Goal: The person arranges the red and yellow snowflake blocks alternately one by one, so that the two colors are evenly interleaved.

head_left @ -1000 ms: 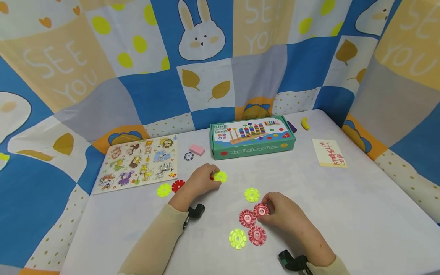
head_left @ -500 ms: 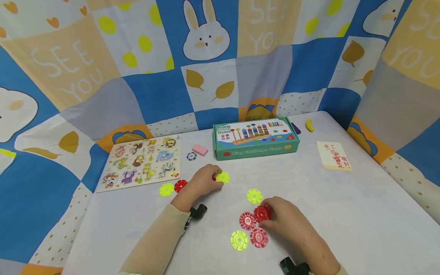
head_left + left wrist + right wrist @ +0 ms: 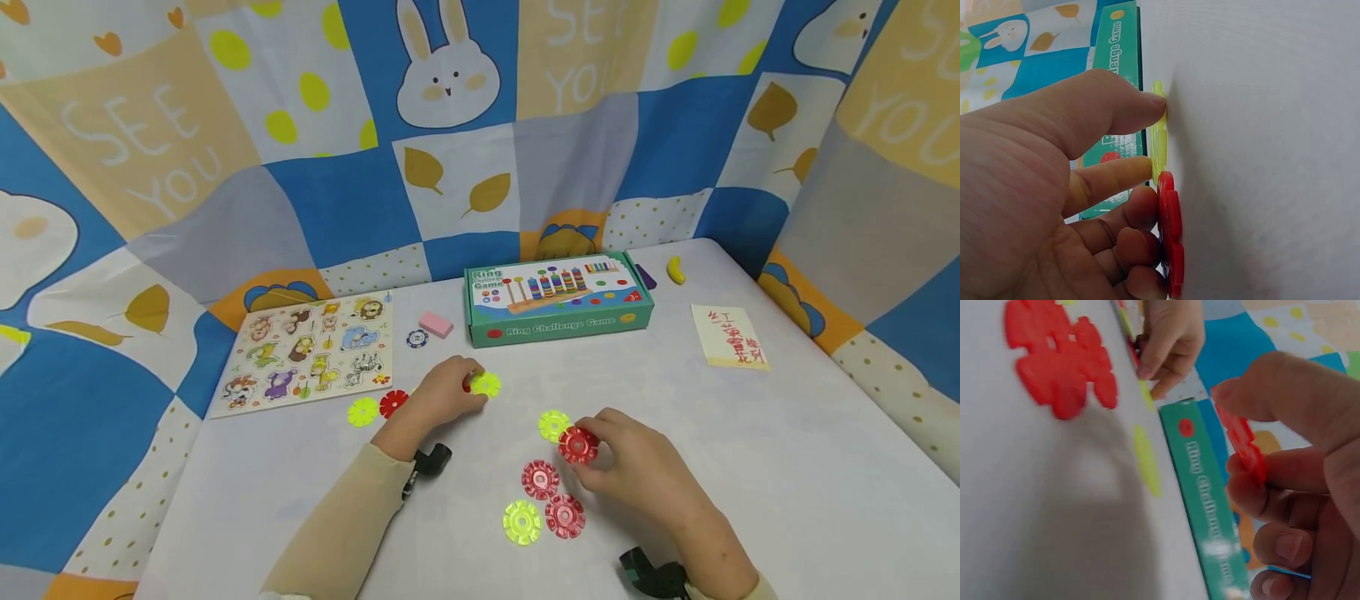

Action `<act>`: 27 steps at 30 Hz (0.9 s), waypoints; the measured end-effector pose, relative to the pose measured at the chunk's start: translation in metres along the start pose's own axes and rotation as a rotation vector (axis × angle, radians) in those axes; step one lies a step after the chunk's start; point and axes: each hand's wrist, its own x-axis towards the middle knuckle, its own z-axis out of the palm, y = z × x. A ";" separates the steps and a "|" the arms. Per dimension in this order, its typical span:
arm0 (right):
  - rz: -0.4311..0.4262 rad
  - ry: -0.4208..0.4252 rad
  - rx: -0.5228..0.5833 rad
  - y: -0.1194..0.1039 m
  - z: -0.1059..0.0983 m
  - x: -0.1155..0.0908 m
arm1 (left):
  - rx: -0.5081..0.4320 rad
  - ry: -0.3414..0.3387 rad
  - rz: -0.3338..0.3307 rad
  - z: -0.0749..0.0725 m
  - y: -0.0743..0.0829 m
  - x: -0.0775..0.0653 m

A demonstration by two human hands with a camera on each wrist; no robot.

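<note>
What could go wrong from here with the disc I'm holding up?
The right hand pinches the red disc only by its edge, off the table; it could slip. It hangs right beside a yellow disc and may knock it. The left hand presses a yellow-and-red pair that could slide.

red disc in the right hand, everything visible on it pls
The red disc is a small, translucent, plastic-looking snowflake piece with a notched rim and a paler centre. The right hand pinches it between thumb and fingers, lifted off the white table and tilted; the right wrist view shows it edge-on between thumb and fingertips. In the head view it overlaps the near edge of a yellow disc; contact cannot be told. Two more red discs lie just below-left, apart from it.
</note>
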 end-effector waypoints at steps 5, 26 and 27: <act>-0.081 0.089 0.001 -0.005 -0.020 0.004 | 0.007 -0.008 0.006 0.001 0.000 0.000; -0.284 0.211 -0.063 -0.042 -0.065 0.067 | 0.006 -0.010 -0.008 -0.001 -0.002 0.001; -0.284 0.209 -0.064 -0.042 -0.065 0.070 | 0.004 -0.012 -0.007 0.000 -0.002 0.001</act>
